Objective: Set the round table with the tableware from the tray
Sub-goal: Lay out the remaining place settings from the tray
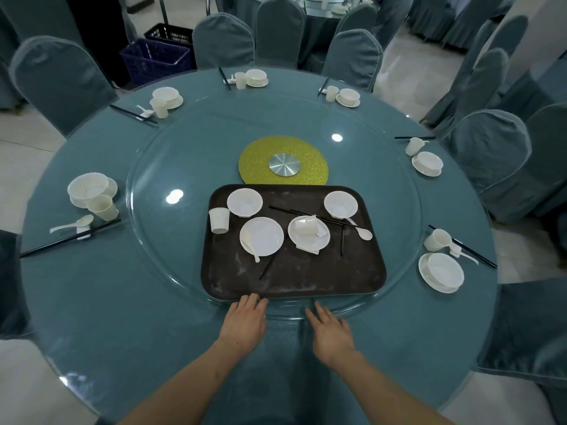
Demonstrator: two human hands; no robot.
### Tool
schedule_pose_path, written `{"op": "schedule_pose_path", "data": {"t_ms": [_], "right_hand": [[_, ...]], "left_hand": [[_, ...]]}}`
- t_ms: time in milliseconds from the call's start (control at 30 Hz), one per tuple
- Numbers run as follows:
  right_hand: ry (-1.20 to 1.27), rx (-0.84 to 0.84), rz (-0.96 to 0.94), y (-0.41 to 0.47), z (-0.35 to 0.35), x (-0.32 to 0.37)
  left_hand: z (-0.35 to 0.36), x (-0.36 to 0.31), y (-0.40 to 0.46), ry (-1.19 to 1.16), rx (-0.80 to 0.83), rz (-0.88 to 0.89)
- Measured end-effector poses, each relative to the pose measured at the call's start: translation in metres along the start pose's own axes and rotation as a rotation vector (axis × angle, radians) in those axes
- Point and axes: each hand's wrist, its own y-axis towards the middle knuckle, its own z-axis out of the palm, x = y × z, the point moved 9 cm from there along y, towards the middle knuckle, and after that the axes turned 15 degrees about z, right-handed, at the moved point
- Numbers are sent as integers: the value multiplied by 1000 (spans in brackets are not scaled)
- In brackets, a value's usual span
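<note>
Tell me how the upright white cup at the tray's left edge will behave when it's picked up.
The cup looks thin-walled and plastic, so probably light and easily squeezed. It stands taller than it is wide, so a sideways nudge may tip it. Its smooth sides could slip on the dark tray.

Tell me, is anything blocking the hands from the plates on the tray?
Nothing visible blocks them. The left hand touches the near rim of the tray, the right hand hovers beside it, and bare tray lies between them and the nearest plate. A spoon rests on that plate.
</note>
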Motion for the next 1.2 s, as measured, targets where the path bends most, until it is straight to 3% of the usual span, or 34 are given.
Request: {"op": "schedule_pose_path", "data": {"t_ms": [600,700,800,867,1000,1200], "right_hand": [[-3,10,-27,-8,-2,27],[7,-53,-25,-3,-16,33],[212,-315,-62,2,-57,45],[443,-397,-61,9,-81,49],[724,-300,15,36,-112,64],[956,-137,150,86,-123,88]], "left_hand": [[-20,35,16,-61,-15,-103],[-25,44,21,-90,-35,-134],[-35,65,27,-187,-110,-229],[-38,87,31,-323,-182,-324],[-42,136,38,-522,-330,-521],[-40,176,57,-703,-356,-722]]}}
